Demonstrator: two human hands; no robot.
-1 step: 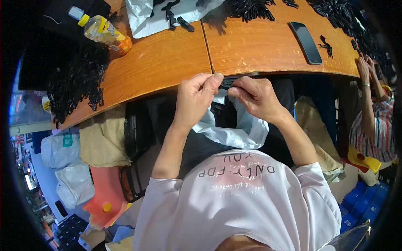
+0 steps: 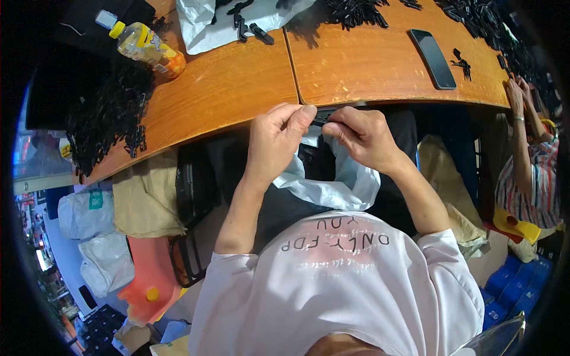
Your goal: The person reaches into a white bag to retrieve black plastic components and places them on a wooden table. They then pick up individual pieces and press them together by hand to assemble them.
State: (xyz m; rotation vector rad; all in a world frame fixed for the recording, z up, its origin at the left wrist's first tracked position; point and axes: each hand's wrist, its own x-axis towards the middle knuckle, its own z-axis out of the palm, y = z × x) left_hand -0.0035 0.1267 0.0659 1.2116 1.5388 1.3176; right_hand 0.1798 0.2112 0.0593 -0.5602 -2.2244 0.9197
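A white bag (image 2: pixel 332 184) lies open in the lap, just below the hands; its mouth is dark and what is in it cannot be told. Above it the left hand (image 2: pixel 273 142) and the right hand (image 2: pixel 365 136) meet at the near edge of the table (image 2: pixel 237 89), each pinching one end of a small black part (image 2: pixel 323 114) between thumb and fingertips. The part sits at the table edge, right over the bag.

On the floor to the left stand tan and white sacks (image 2: pixel 142 202), closed or slumped, with an orange container (image 2: pixel 148 279) nearer. Blue crates (image 2: pixel 510 285) stack at the near right.

On the table, a heap of black parts (image 2: pixel 107 118) lies far left, beside a bottle (image 2: pixel 145 47) on its side, holding yellow-orange liquid. A second white bag (image 2: pixel 214 21) at the far edge carries a few black pieces. More black parts (image 2: pixel 350 12) pile beyond the middle. A phone (image 2: pixel 433 59) lies to the right. At the far right another person's hands (image 2: pixel 516 95) rest at the table edge.
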